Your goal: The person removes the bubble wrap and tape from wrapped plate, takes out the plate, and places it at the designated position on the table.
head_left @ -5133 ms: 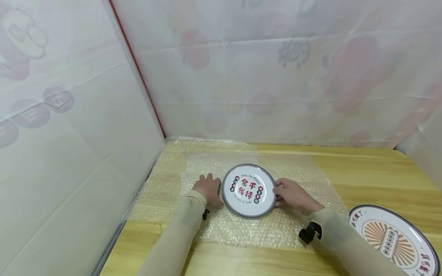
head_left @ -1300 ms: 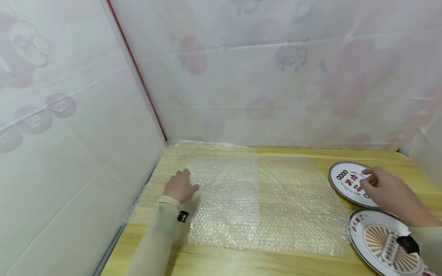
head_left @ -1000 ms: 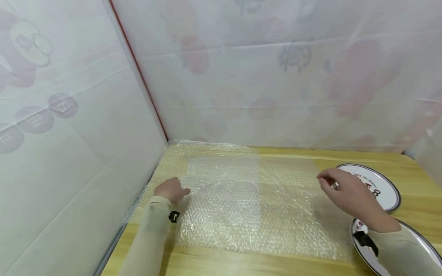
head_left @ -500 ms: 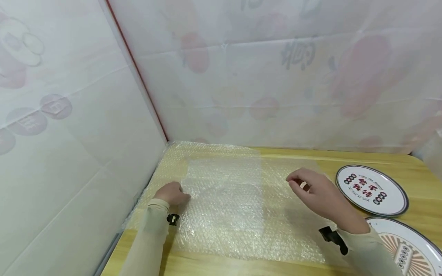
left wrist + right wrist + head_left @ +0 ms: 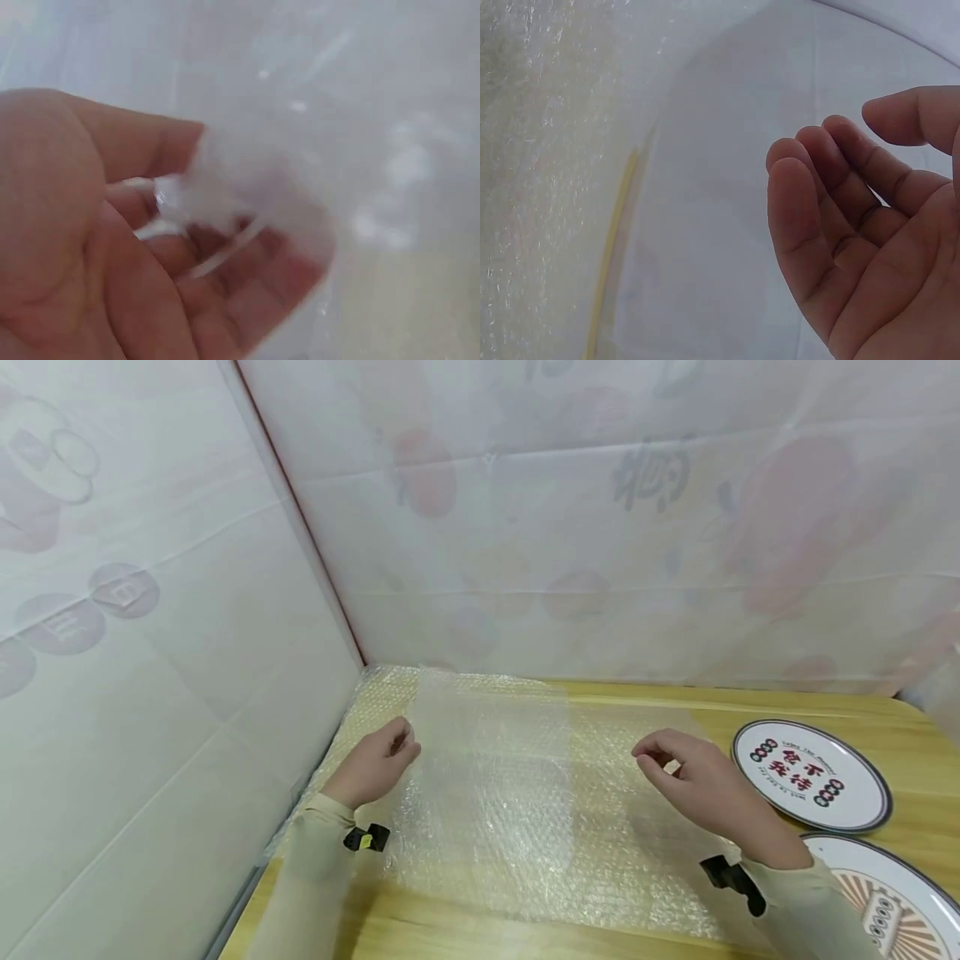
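Note:
My left hand pinches the left edge of a clear bubble wrap sheet, raised from the table on that side. Up close in the left wrist view, the crumpled plastic film runs between thumb and fingers, blurred. My right hand hovers above the right part of the wrap, its fingers loosely curved with nothing between them, as the right wrist view confirms. To its right lies a round white plate with a dark rim and red characters. A larger white plate with an orange sunburst sits nearer, partly behind the right forearm.
The wooden table carries everything. A white printed sheet wall rises behind it, and another white wall stands close along the left side. A black wrist camera is strapped to the right wrist.
The smaller plate went from the middle of the wrap to the right, and the right hand let go and came back left. Lately the left hand has lifted the wrap's left edge.

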`<state>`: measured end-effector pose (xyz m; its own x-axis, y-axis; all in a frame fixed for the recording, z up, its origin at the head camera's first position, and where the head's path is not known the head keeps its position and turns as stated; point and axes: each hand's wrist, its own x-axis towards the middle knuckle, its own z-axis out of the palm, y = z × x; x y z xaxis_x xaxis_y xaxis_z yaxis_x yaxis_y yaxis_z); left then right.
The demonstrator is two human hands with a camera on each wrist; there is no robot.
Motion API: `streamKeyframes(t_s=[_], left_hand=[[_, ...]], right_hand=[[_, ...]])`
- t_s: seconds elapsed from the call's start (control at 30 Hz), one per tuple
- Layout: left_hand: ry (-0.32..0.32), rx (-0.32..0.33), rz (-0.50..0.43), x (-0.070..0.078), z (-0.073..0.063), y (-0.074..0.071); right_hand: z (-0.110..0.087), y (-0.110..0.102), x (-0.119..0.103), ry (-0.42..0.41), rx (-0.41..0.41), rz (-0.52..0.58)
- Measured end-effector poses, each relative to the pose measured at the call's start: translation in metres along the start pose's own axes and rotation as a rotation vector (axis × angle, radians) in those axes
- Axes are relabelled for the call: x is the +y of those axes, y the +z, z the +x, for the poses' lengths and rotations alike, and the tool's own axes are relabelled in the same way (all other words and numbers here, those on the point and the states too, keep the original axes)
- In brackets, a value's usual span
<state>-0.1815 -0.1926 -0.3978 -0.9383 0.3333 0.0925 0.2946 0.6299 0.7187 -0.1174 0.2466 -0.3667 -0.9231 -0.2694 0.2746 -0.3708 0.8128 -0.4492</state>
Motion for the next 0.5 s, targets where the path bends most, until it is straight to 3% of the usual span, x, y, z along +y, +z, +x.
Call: streamKeyframes(t_s=[0.1, 0.2, 0.33, 0.5], left_hand=[[0.057, 0.053, -0.102, 0.006, -0.003, -0.007], [0.072, 0.153, -0.162, 0.005, -0.001, -0.014], [0.029, 0.307, -0.132, -0.003, 0.003, -0.026], [-0.078, 0.456, -0.057, -0.023, 0.008, -0.037]], right_hand=[[0.001, 0.001, 0.003, 0.005, 0.002, 0.006], [0.001, 0.001, 0.005, 0.010, 0.005, 0.014], [0.001, 0.002, 0.008, 0.035, -0.017, 0.012], [0.002, 0.005, 0.014, 0.052, -0.027, -0.001]])
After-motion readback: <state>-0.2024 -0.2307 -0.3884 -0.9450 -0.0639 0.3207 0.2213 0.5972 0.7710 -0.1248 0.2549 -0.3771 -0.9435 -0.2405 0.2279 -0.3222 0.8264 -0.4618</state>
